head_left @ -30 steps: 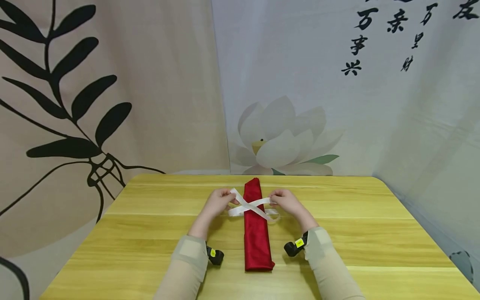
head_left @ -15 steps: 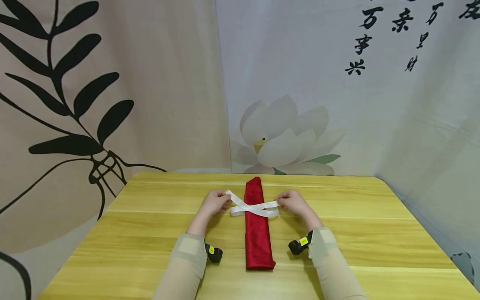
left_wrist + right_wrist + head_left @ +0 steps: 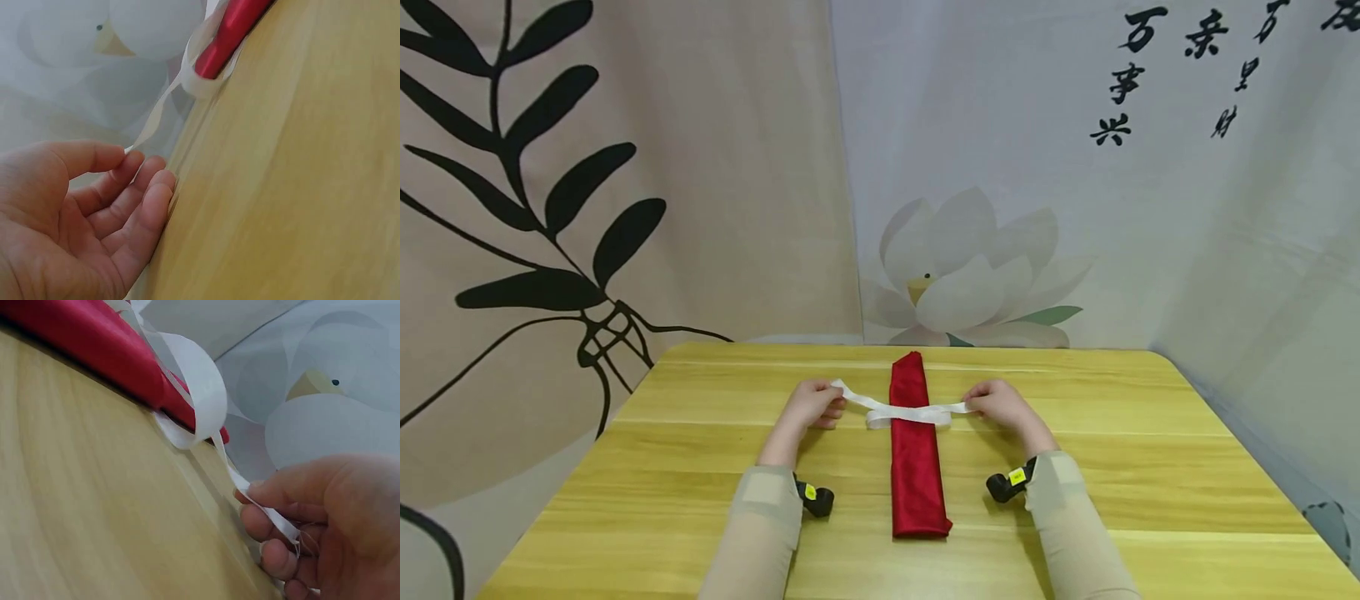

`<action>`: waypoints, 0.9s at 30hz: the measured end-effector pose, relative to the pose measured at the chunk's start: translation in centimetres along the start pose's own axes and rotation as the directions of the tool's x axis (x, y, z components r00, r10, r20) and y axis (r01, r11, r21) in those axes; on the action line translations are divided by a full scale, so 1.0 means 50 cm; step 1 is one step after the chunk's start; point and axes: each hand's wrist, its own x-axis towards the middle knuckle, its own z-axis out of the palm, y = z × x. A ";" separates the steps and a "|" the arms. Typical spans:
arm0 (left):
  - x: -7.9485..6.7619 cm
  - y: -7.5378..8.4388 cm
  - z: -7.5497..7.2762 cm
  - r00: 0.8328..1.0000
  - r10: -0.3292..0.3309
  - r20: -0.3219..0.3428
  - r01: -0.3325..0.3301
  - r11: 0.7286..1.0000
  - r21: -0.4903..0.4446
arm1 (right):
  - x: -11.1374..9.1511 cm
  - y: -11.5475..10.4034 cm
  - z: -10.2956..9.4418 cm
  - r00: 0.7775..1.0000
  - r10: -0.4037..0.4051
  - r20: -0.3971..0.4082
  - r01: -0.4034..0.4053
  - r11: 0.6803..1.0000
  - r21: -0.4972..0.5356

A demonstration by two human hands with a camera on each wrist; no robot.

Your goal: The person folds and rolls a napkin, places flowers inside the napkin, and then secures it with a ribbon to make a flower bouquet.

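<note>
A folded strip of shiny red cloth (image 3: 917,483) lies lengthwise on the table, pointing away from me. Round its upper part runs a white ribbon (image 3: 917,414), crossed on top with a loose loop standing out at each side. My left hand (image 3: 808,404) pinches one ribbon end between thumb and forefinger, left of the cloth. On the right, my right hand (image 3: 1000,404) pinches the other end, and a frayed tip hangs past the fingers in the right wrist view. Both ends stretch outward from the crossing. The ribbon's underside is hidden beneath the cloth.
The wooden table (image 3: 1112,483) has a rounded far edge just beyond the cloth. Behind it hangs a printed curtain (image 3: 745,167) with leaves, a lotus and black characters. A small black camera with a yellow label sits on each wrist.
Both hands have moved apart, left hand to the left and right hand to the right. The ribbon's crossing has drawn tighter over the cloth and the side loops have shrunk.
</note>
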 end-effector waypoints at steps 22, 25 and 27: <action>-0.010 -0.018 -0.074 0.998 -0.053 0.023 0.053 0.999 0.002 | -0.025 0.028 -0.059 0.999 0.002 0.035 0.000 0.999 -0.049; -0.010 -0.020 -0.082 0.998 -0.057 0.011 0.057 0.998 0.008 | -0.028 0.032 -0.064 0.999 0.024 0.024 -0.023 0.999 -0.043; -0.011 -0.021 -0.086 0.998 -0.056 0.005 0.056 0.998 0.008 | -0.028 0.035 -0.066 0.999 0.031 0.014 -0.030 0.998 -0.047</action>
